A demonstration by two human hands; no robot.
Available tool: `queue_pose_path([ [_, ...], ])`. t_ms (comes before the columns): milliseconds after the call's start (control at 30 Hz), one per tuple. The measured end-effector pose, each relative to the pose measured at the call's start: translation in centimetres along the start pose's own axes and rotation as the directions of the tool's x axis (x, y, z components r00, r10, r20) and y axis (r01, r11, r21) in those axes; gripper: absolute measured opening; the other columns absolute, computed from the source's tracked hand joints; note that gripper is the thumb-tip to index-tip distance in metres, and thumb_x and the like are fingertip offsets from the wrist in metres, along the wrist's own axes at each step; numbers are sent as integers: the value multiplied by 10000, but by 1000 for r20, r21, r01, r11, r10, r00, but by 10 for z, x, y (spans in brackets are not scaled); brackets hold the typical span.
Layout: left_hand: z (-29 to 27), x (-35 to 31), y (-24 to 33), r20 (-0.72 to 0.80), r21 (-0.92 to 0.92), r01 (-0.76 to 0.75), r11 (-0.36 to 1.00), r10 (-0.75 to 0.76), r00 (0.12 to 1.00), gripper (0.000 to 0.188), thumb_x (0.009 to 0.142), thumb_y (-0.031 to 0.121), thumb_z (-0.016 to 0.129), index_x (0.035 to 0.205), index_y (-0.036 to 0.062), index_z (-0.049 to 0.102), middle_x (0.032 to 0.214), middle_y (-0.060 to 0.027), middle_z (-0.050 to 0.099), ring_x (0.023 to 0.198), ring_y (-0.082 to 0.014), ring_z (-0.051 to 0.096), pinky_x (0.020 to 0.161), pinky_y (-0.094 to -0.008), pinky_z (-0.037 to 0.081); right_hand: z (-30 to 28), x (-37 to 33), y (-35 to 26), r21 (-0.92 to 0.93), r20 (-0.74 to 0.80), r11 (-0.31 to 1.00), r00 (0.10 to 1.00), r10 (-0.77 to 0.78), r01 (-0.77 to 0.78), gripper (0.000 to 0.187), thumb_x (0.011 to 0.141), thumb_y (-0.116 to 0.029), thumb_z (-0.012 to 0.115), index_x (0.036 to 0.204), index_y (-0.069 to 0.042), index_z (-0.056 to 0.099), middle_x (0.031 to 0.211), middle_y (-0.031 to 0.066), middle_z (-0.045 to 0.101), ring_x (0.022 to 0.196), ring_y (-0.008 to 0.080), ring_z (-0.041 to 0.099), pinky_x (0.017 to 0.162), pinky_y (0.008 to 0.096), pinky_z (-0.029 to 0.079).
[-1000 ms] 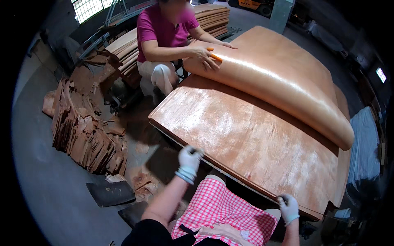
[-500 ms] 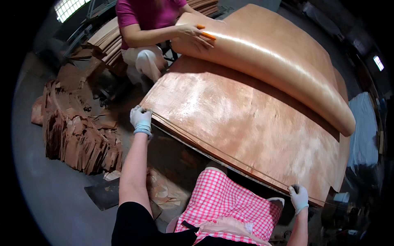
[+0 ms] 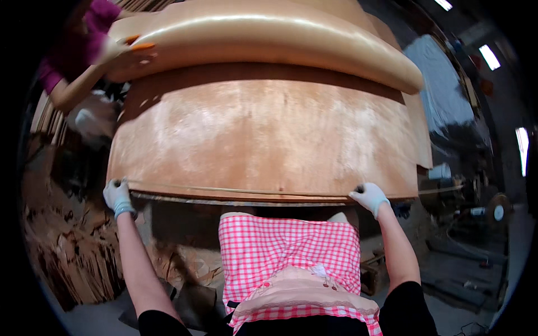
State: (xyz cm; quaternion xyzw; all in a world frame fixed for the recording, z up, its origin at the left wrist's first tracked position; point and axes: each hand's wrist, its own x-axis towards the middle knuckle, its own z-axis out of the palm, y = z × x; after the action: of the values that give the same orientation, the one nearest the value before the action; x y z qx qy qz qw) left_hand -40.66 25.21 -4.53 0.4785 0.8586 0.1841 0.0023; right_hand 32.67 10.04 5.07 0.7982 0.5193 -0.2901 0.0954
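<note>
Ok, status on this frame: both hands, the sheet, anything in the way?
Left hand and right hand, gloved, grip the veneer sheet near edge. Far end curled over, co-worker's hand on the roll. Nothing blocking.

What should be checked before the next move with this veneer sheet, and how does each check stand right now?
1. Left hand on the near edge of the top veneer sheet: ok, gloved fingers at the left corner.
2. Right hand on the same edge: ok, at the right corner.
3. Co-worker's hand on the curled sheet at the far side: ok.
4. Top sheet free of the stack below: cannot tell.
5. Floor on the left: not ok, veneer scraps piled there.
</note>
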Motion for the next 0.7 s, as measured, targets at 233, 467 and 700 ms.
queue_pose_path([
  [233, -36, -21, 73, -153, 357, 274, 893, -233, 960, 746, 761, 459, 697, 1396, 151, 459, 1396, -144, 496, 1270, -313, 485, 1033, -439, 411, 12, 7, 1, 56, 69, 995, 995, 76, -79, 479, 770, -466, 678, 957, -25, 701, 961, 201, 693, 930, 345, 661, 830, 422, 511],
  [467, 25, -254, 277, 116, -141, -693, 707, 707, 697, 720, 824, 225, 612, 1415, -85, 342, 1471, -303, 325, 1379, -428, 297, 1169, -495, 180, 14, 16, -1, 29, 58, 999, 998, -32, 31, 489, 787, -470, 654, 1027, -47, 706, 1059, 210, 673, 1014, 348, 646, 886, 436, 506],
  [700, 24, -398, 421, 327, -398, -752, 525, 848, 418, 923, 750, 325, 721, 1469, -18, 254, 1495, -272, 282, 1399, -413, 237, 1169, -484, 153, 18, 8, 15, 154, 22, 984, 995, -98, 94, 433, 802, -430, 639, 1040, -74, 693, 1060, 177, 679, 995, 345, 647, 869, 440, 504],
])
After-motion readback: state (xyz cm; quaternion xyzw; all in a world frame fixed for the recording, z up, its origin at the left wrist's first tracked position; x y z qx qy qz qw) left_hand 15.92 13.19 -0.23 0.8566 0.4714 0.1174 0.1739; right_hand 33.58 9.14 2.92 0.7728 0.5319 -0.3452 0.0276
